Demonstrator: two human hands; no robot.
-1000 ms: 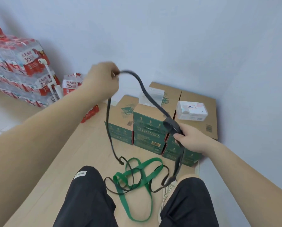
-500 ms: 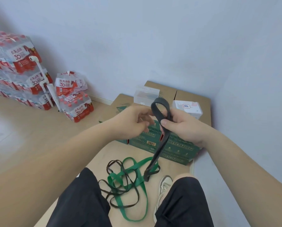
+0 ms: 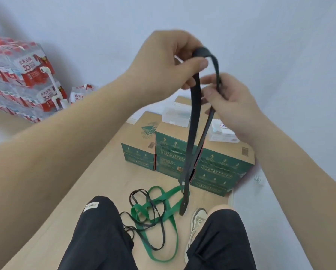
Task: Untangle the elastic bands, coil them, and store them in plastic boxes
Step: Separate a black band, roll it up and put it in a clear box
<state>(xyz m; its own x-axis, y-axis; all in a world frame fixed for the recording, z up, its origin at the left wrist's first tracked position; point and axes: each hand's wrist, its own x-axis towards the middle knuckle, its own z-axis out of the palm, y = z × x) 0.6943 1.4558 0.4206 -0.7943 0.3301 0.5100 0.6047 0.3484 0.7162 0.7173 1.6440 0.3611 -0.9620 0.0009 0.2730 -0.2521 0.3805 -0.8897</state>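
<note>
My left hand [image 3: 169, 61] is pinched shut on the top bend of the wide black band [image 3: 194, 121], and my right hand [image 3: 231, 102], at four o'clock from it, is closed around one strand. The band hangs doubled to the floor; it looks light, limp and rubbery (probably grippy), so I'd hold it at the fold. The green band [image 3: 164, 209] and thin black band [image 3: 141, 205] lie tangled at six o'clock; the clear plastic boxes [image 3: 175, 116] sit on cartons [image 3: 221, 164] behind.

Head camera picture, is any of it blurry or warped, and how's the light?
Head view: soft, even light, no glare; wide-angle bending at the edges; left hand and right hand slightly motion-blurred on the black band; plastic boxes soft.
</note>
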